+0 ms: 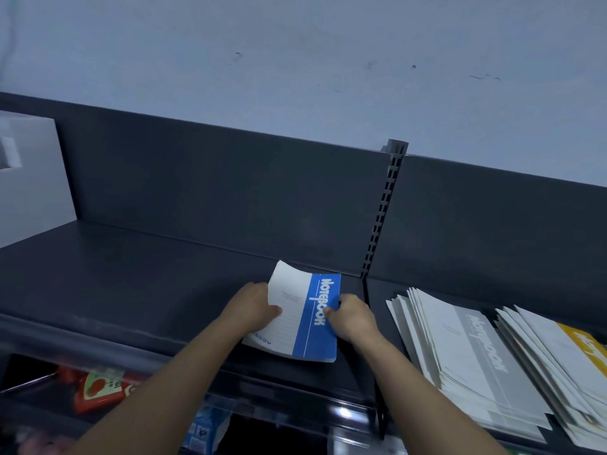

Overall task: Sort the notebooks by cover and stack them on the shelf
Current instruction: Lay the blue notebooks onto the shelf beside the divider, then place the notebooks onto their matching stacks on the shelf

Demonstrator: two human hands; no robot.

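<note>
Pinching blue notebook (315, 323) by side edges w/ left hand (254, 307) & right hand (353, 315) grips, laying it on shelf (164, 274) just left of upright (381, 218). Judging progress early: starting blue stack only, leaving grey pile (476, 349) & yellow pile (578, 343) right of upright.

- The scene is viewed from head height, forward and down; the dark shelf (164, 284) is seen from close above, tilted;
- its front edge is kept low in the frame; the back panel (230, 178) and wall (295, 60) are taken in beyond.
</note>
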